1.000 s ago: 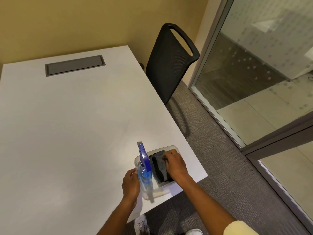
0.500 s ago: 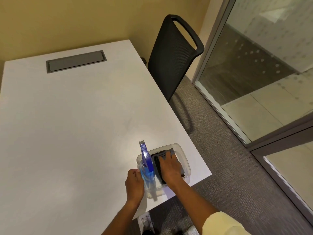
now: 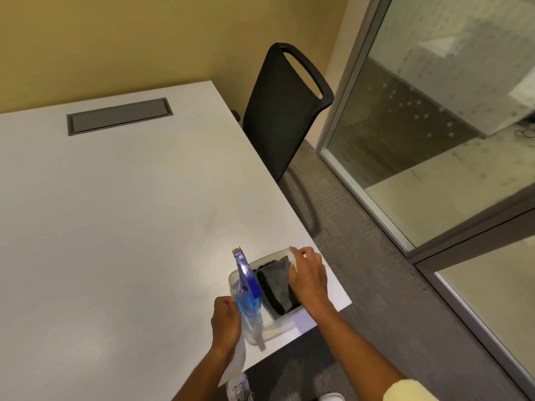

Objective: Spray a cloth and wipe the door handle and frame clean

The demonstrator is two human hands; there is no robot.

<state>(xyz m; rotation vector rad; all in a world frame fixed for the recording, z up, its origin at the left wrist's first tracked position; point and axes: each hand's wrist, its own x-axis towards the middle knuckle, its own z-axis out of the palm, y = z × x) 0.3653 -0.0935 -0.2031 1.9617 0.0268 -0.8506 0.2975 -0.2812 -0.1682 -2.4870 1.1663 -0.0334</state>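
1. My left hand (image 3: pixel 225 322) is wrapped around the spray bottle (image 3: pixel 246 293), at the tabletop's (image 3: pixel 115 212) near right corner.
2. My right hand (image 3: pixel 308 277), fingers loose and spread, rests on the dark cloth (image 3: pixel 275 285) in the clear tub (image 3: pixel 278 324) at that same corner; no real grip on it.
3. Cloth not yet out or sprayed.
4. Door handle is out of view; wiping it and the frame (image 3: pixel 463 227) looks entirely undone.
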